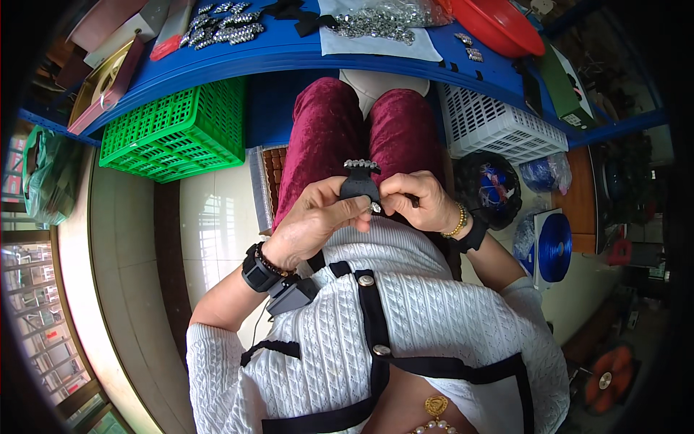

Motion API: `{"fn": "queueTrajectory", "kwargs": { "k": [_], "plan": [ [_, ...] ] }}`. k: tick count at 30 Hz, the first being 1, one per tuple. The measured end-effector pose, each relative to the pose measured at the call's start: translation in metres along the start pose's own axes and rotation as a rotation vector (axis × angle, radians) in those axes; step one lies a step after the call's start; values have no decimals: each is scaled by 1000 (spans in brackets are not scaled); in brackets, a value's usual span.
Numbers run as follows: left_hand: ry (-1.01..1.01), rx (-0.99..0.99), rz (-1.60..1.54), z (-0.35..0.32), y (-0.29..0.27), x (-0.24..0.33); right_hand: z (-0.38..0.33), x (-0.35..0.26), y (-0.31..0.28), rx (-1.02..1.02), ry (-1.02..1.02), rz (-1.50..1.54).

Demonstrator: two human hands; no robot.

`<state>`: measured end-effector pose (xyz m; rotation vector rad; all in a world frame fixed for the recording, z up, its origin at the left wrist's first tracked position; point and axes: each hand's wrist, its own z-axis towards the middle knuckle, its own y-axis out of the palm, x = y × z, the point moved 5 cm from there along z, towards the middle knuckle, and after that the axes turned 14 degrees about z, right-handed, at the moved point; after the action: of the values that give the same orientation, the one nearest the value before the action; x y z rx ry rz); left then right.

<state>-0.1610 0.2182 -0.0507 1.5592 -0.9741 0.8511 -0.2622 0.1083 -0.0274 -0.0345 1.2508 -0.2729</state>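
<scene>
Both hands met over the lap, near the blue worktop (pixel 289 47) edge. The left hand (pixel 311 224) and right hand (pixel 416 202) had fingers closed on a small black clip (pixel 359 184). Left stood a green basket (pixel 173 134), right a white basket (pixel 499 123); their contents were hidden.
</scene>
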Motion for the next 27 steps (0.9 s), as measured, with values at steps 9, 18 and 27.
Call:
{"fn": "queueTrajectory", "kwargs": {
  "k": [9, 18, 27],
  "plan": [
    [-35, 165, 122, 3, -6, -5, 4, 3, 4, 12, 210, -37],
    [-43, 306, 77, 6, -23, -15, 14, 0, 10, 111, 139, -179],
    [-81, 386, -18, 8, -38, -25, -21, 17, 8, 267, 185, -185]
  ]
}}
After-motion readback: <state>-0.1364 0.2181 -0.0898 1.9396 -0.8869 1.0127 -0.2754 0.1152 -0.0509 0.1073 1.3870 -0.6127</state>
